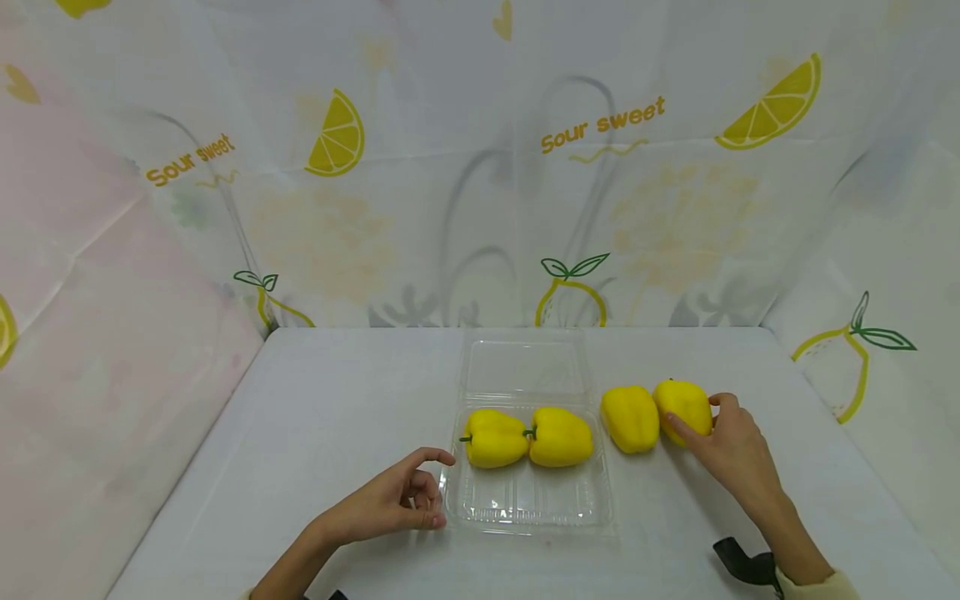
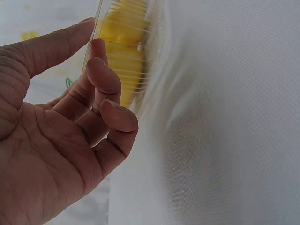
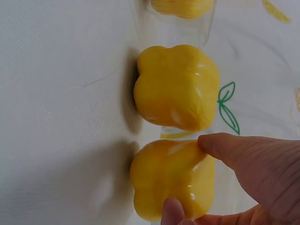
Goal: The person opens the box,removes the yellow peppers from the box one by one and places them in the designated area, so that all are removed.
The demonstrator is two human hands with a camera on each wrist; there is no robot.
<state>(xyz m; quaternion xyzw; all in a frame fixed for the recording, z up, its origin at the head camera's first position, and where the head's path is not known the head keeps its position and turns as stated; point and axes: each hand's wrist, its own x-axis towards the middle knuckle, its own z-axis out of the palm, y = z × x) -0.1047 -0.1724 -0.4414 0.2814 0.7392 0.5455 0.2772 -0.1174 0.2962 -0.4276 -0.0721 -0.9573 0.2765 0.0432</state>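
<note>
Right of the clear box (image 1: pixel 532 502), the right wrist view shows a slim gap between the inner pepper (image 1: pixel 630 419) and outer pepper (image 1: pixel 684 407) – nearly lost from the head. The right hand (image 1: pixel 738 454) pinches the outer one. Lemon-printed cloth (image 1: pixel 435 100) walls the white counter (image 1: pixel 300 433). Two boxed peppers (image 1: pixel 496 438) lie below the opened lid (image 1: pixel 525 367) – the left hand (image 1: pixel 401 497), half curled, touches the box's edge; whether it grips, I cannot tell.

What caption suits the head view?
Right fingers grip one yellow pepper beside another, two more lying in a clear container.
</note>
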